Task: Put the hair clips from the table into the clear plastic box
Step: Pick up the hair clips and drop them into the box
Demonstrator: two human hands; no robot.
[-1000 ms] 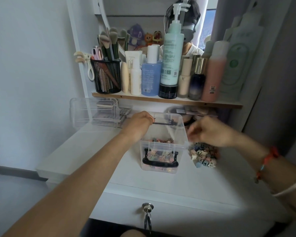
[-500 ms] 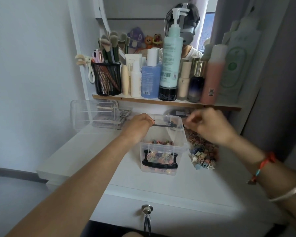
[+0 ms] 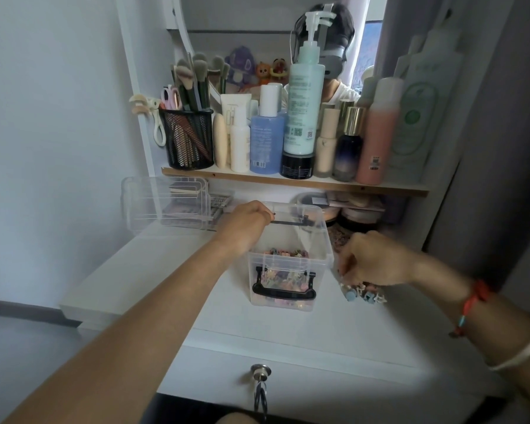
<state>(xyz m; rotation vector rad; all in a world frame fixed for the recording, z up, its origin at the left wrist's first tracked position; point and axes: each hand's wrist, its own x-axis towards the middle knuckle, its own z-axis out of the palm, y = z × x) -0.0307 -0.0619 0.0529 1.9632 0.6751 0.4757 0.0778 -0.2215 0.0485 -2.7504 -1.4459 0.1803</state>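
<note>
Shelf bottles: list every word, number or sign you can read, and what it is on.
No text reads clearly.
Mint pump bottle: printed lines and two code squares, too small.
Blue bottle: label lines and a barcode, blurred.
White tube: lettering, blurred.
Pink bottle: dark code patch, unreadable.
Pale green pouch: round green emblem, no legible words.

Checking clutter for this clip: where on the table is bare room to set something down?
Bare: table in front of the clear plastic box, and left of it. Crowded: hair clips under the right hand, jars under the shelf.
</note>
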